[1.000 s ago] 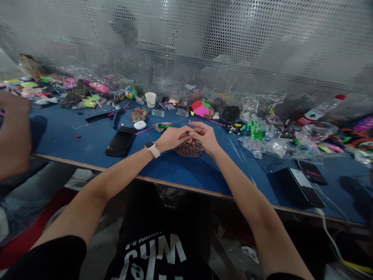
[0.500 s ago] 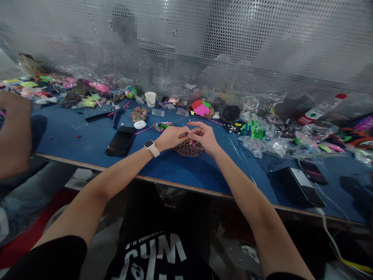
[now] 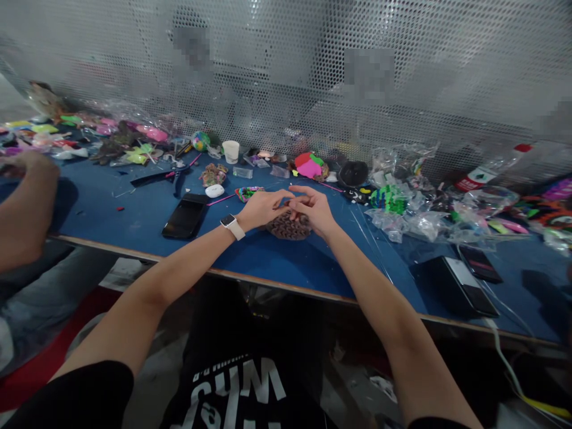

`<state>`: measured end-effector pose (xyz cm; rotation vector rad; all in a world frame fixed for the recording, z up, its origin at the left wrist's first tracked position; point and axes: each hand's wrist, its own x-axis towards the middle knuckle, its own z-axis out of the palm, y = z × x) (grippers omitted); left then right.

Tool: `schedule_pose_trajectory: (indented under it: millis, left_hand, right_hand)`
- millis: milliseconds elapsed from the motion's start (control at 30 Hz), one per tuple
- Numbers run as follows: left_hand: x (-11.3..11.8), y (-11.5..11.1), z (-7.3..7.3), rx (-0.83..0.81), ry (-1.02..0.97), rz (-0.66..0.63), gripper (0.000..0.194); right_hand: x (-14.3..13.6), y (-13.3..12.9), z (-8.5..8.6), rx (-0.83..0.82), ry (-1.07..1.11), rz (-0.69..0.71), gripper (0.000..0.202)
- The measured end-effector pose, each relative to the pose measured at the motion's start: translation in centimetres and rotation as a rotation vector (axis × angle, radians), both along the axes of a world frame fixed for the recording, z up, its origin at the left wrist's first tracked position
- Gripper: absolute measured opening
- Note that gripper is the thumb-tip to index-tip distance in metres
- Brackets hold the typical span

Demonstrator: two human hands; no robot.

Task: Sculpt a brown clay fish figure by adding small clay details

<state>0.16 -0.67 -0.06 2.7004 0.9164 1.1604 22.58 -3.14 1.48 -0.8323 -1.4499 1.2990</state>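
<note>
Our L hand [image 3: 260, 210] has just raised & spread its fingers a bit, w/ our R hand [image 3: 319, 213] about where it was, so prob. only a small finger shift, b/c the brown textured lump [image 3: 288, 229] hasn't moved. It's on the blue table [image 3: 277, 262], under & btwn both hands; fingertips meet over it, but we can't tell if either hand's gripping sth or loose.

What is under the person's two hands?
A brown, ridged piece shows below the left hand and right hand, above the blue table. Its upper part is covered by fingers, so anything there cannot be seen.
</note>
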Motion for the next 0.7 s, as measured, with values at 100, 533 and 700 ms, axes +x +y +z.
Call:
schedule_pose_trajectory:
  millis: [100, 533, 700]
  left_hand:
    - [-0.13, 0.15, -0.03, 0.009, 0.009, 0.012, 0.028]
    - [-0.19, 0.57, -0.31, 0.096, -0.075, -0.008, 0.032]
    - [-0.36, 0.71, -0.41, 0.112, -0.093, -0.013, 0.029]
  right_hand:
    - [0.18, 0.01, 0.15, 0.005, 0.027, -0.011, 0.077]
    - [-0.17, 0.05, 0.31, 0.018, 0.06, -0.116, 0.079]
    - [0.03, 0.35, 0.18, 0.024, 0.063, -0.149, 0.077]
